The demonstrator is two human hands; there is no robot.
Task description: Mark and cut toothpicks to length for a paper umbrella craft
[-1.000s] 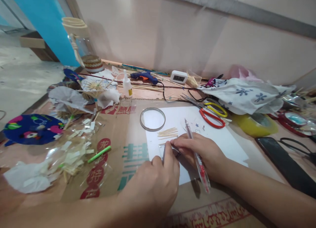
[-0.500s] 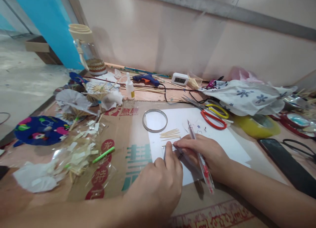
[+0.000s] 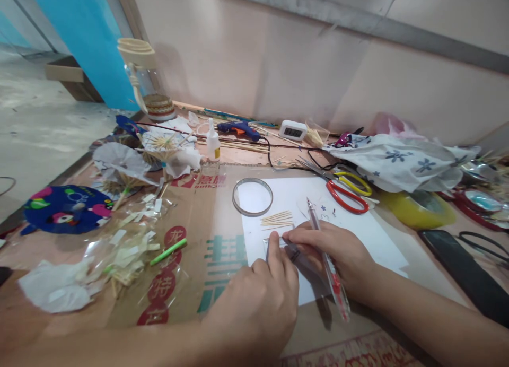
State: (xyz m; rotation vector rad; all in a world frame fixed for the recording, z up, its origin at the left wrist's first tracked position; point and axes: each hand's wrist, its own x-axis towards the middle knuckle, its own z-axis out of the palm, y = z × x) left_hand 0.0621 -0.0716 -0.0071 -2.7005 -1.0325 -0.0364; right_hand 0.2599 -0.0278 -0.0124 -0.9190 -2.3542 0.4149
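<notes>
My left hand (image 3: 260, 298) presses its index finger on a small clear flat piece (image 3: 267, 245) lying on the white paper (image 3: 382, 245). Beside it, my right hand (image 3: 334, 250) is closed round a clear pen (image 3: 337, 287) with red inside, its tip pointing up and away from the paper. The right fingertips touch the far edge of the clear piece; the palm hides most of what lies below. Several toothpicks (image 3: 277, 217) lie in a row just beyond the fingers. A thin metal ring (image 3: 234, 198) rests across the paper's left edge.
Red-handled and yellow-handled scissors (image 3: 347, 197), yellow tape (image 3: 417, 208) and a black phone (image 3: 463, 271) are on the right. Behind stand a glue bottle (image 3: 213, 144), a blue glue gun (image 3: 240, 129) and a clock (image 3: 293, 130). Small paper umbrellas (image 3: 68, 209) and a green stick (image 3: 168, 252) lie left.
The whole view has shifted slightly, so things appear a little further right. Both hands keep nearly the same pose, and the pen is still in my right hand.
</notes>
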